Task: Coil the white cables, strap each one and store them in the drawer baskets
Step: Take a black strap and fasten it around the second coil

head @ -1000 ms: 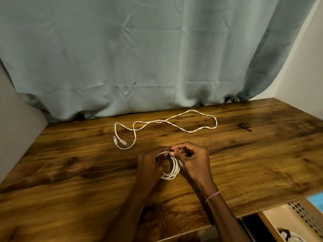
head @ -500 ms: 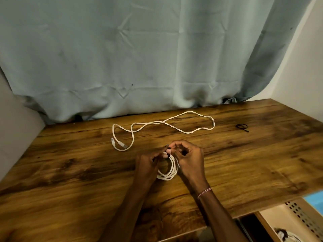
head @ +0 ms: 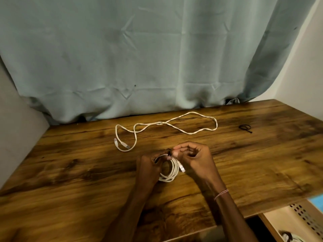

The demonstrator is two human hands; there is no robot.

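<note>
At the wooden desk [head: 70, 172], seen from my remote station: both hands meet over the coiled cable [head: 170, 177], which rests on the desktop near its front edge. The left hand [head: 148, 165] grips the coil's upper left side with curled fingers. The right hand [head: 195, 158] pinches the top of the coil between thumb and forefinger, its other fingers curled. A small dark strap [head: 168, 150] appears between the fingertips, though I cannot tell whether it is fastened.

By my reading the job is about half done. This coil is wound and at the strapping stage. A second, loose white cable [head: 174, 125] sprawls near the curtain [head: 157, 58], uncoiled, with a spare black strap [head: 244, 128] lying well to its right. The open drawer basket [head: 305, 217] at lower right seems to hold one bundled cable [head: 286, 237] already.
</note>
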